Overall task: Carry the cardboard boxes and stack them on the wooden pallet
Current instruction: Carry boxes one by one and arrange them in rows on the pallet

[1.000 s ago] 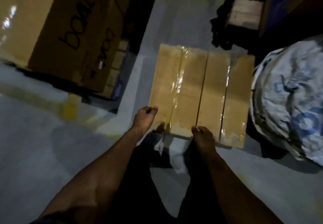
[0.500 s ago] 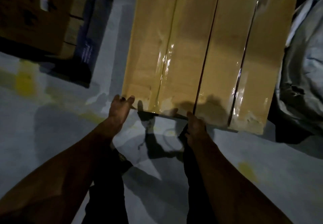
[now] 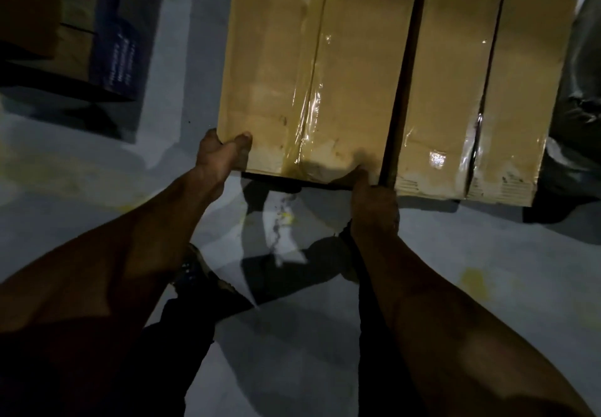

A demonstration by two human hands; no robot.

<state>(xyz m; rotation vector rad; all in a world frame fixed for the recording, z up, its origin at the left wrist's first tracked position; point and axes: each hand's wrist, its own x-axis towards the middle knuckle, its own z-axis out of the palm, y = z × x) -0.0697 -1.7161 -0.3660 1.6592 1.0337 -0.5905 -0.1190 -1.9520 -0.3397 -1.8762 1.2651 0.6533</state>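
Head view: grey concrete floor (image 3: 81, 208) carries two long brown taped cardboard boxes (image 3: 312, 68) side by side. Stiff, probably heavy; tape slick, so grip near-end corners. Left hand (image 3: 221, 153) and right hand (image 3: 374, 202) clamp the left box's near edge.

A smooth, pale grey concrete floor (image 3: 97, 208) carries everything here, marked with faint yellow stains and crossed by dark shadows. Directly on it lie two long tan cardboard boxes (image 3: 325, 68), side by side and sealed lengthwise with glossy clear tape; a narrow dark gap separates them. At the far left a dim stack of brown cartons with a blue printed panel (image 3: 113, 55) sits on the floor. At the right edge rests a crumpled grey sack (image 3: 575, 143), just beside the boxes.
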